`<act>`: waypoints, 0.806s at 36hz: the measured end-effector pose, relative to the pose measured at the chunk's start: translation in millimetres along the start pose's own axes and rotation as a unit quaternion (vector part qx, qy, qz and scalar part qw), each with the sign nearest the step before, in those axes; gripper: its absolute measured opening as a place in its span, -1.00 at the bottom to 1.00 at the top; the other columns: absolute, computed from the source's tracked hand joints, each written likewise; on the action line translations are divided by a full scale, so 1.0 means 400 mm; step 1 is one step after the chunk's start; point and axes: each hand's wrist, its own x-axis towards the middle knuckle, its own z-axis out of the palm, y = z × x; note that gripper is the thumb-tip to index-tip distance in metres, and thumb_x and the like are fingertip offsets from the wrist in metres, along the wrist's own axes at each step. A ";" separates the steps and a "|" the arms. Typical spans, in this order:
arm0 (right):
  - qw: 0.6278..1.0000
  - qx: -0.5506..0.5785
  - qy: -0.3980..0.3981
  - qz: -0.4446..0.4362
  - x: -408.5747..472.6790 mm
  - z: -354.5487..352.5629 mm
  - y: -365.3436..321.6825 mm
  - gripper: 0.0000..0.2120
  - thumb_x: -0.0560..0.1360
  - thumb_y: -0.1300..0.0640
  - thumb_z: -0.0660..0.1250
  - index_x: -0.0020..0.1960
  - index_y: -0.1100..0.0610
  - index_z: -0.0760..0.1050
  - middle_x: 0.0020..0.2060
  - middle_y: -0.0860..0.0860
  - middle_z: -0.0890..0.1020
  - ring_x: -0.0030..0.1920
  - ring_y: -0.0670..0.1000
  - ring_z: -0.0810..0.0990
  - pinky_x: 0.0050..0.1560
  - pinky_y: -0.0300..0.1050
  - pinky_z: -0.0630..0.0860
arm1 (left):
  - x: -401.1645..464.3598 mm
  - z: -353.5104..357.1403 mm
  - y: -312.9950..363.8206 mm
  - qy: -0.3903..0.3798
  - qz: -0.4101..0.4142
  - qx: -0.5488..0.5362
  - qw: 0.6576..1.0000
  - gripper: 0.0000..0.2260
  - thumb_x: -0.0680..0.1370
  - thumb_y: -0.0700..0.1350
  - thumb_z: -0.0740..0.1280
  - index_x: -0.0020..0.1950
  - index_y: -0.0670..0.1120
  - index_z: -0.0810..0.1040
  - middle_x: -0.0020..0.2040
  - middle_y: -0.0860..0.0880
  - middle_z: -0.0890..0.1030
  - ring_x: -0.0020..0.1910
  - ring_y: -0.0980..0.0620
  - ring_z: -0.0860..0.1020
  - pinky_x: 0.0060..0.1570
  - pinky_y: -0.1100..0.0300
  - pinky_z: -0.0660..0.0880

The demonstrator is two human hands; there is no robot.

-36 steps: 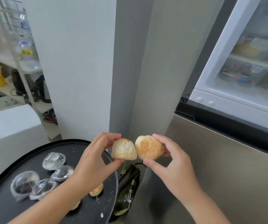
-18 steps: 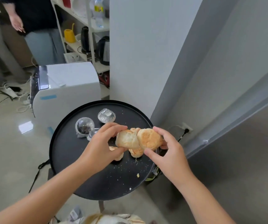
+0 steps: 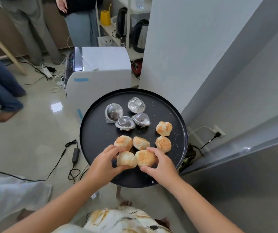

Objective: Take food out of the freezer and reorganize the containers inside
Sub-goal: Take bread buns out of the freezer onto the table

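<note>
Two buns are held side by side, touching, over the near part of a round black table [image 3: 91,137]. The left hand [image 3: 103,163] has its grip pinched on the left bun [image 3: 126,159], with fingertips on its far-left edge and the thumb under its near edge. The right hand [image 3: 161,165] has its grip pinched on the right bun [image 3: 145,158], with fingers over its right side and the thumb at its near edge. Whether either bun rests on the table surface cannot be told.

Four more buns lie free on the table. Two sit just beyond the held pair: one far-left [image 3: 123,142] and one beside it to the right [image 3: 141,143], the two touching. A further bun [image 3: 163,144] lies to the right of these, and the last bun [image 3: 164,128] lies beyond it near the right rim.

Four clear plastic wrapped pieces [image 3: 129,115] are clustered on the far half of the table; dark contents show in some. Crumbs are scattered across the surface.

A white appliance [image 3: 101,78] stands on the floor beyond the table to the left. The grey panel [image 3: 252,182] at the right is close to the table rim. The freezer interior is out of view.
</note>
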 end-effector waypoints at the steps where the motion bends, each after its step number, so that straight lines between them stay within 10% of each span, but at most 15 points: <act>1: 1.000 -0.001 -0.005 0.010 0.003 0.007 0.005 -0.38 0.29 0.01 0.51 0.29 -0.15 0.37 0.16 -0.25 0.44 0.17 -0.19 0.41 0.12 -0.29 0.35 | -0.003 0.006 -0.009 -0.005 -0.007 0.002 1.000 -0.56 0.33 0.09 0.47 0.18 0.19 0.47 0.06 0.31 0.42 -0.13 0.26 0.52 -0.09 0.37 0.44; 10: 0.999 0.003 -0.009 0.045 0.038 0.025 0.040 -0.40 0.27 -0.02 0.52 0.26 -0.13 0.40 0.11 -0.21 0.48 0.14 -0.13 0.46 -0.06 -0.38 0.38 | 0.017 0.052 -0.067 -0.014 -0.042 0.035 0.998 -0.52 0.39 -0.06 0.48 0.26 0.14 0.43 0.13 0.27 0.38 0.02 0.20 0.48 0.03 0.31 0.40; 29: 0.999 -0.006 0.042 0.033 0.022 0.017 0.075 -0.36 0.34 0.10 0.50 0.35 -0.04 0.33 0.26 -0.15 0.35 0.24 -0.15 0.37 0.22 -0.27 0.31 | 0.045 0.068 -0.047 -0.026 0.037 0.106 0.993 -0.43 0.41 0.01 0.45 0.38 0.12 0.33 0.30 0.17 0.37 0.23 0.13 0.43 0.18 0.23 0.40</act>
